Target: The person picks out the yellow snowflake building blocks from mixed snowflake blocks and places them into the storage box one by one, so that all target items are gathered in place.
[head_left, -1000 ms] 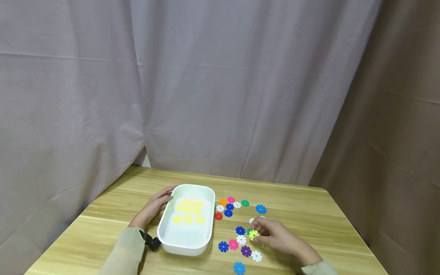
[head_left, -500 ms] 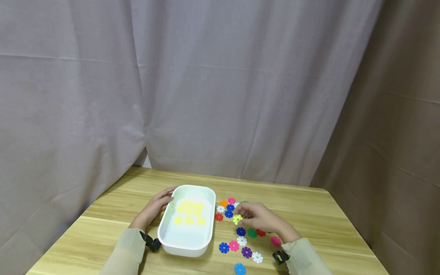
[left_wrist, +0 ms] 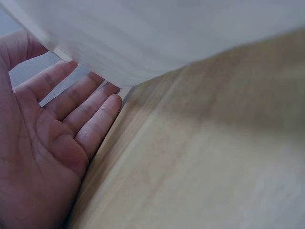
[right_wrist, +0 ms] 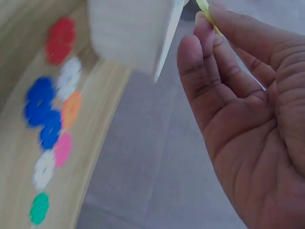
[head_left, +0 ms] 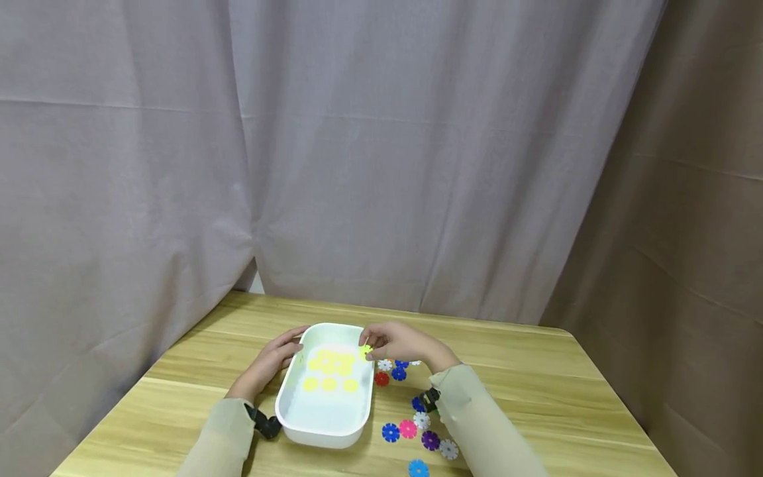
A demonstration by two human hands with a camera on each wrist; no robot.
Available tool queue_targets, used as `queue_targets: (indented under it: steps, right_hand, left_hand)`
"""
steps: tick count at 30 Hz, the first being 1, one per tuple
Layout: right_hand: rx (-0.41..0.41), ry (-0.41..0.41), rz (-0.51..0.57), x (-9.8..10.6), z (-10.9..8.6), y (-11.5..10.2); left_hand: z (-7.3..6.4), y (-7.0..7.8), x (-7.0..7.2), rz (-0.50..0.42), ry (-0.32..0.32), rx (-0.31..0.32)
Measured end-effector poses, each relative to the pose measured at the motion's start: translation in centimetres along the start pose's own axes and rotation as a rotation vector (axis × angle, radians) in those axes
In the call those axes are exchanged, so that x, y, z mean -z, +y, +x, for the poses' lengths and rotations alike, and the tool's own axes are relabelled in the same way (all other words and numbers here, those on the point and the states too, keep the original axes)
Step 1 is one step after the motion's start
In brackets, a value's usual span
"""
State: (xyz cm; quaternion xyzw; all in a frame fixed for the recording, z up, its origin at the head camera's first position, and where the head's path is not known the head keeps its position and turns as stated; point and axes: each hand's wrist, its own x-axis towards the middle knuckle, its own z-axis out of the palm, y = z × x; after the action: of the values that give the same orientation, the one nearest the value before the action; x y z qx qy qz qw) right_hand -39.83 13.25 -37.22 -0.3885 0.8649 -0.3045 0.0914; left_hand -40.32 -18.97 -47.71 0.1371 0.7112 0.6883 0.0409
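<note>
A white rectangular plastic tray [head_left: 324,438] stands on the wooden table, with several yellow toothed discs [head_left: 329,384] lying flat inside it. My left hand [head_left: 268,361] holds the tray by its left side; in the left wrist view the thumb passes over the rim while the fingers [left_wrist: 97,129] lie along the outer wall. Above the tray's right rim, my right hand [head_left: 402,344] pinches a yellow-green snowflake disc [head_left: 365,352] between thumb and fingertips. The right wrist view shows only that disc's thin edge [right_wrist: 206,10], with the palm facing the camera.
Right of the tray lie several loose snowflake discs: red [head_left: 381,379], blue [head_left: 390,432], pink [head_left: 408,428], purple [head_left: 430,440], white [head_left: 449,450] and light blue [head_left: 418,468]. My right forearm [head_left: 477,424] covers part of that area. Grey curtains [head_left: 369,165] hang behind the table.
My right hand has carried the yellow-green disc from among the loose discs, leftward and away from me, to the tray's right rim. The left hand stays on the tray.
</note>
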Motion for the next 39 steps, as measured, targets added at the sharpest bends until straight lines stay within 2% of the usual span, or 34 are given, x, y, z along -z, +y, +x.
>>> queue_targets:
  steps: [7, 13, 18, 23, 27, 31, 39]
  right_hand:
    - [-0.053, -0.116, 0.051, -0.8, 4.4, -2.3]
    - [-0.059, -0.246, 0.093, -2.5, 6.8, -3.2]
    - [-0.095, -0.323, 0.128, -3.8, 7.4, -3.1]
    - [-0.139, -0.331, 0.143, -3.5, 7.9, -3.5]
    - [-0.130, -0.343, 0.145, -3.2, 8.7, -4.5]
    - [-0.115, -0.389, 0.124, -3.8, 9.2, -5.5]
    - [-0.200, -0.473, 0.127, -5.6, 9.2, -5.8]
  left_hand:
    - [-0.1, 0.0, -0.1, 0.000, -0.001, 0.013]
    - [0.2, -0.1, -0.1, -0.008, 0.005, 0.007]
    - [0.2, -0.1, -0.2, 0.003, 0.002, -0.001]
    - [0.2, -0.1, 0.0, 0.010, 0.018, 0.009]
    - [0.3, 0.0, 0.1, 0.003, 0.022, -0.006]
    - [0.0, 0.1, 0.1, 0.003, 0.003, -0.015]
    - [-0.2, 0.2, -0.2, 0.002, -0.008, -0.020]
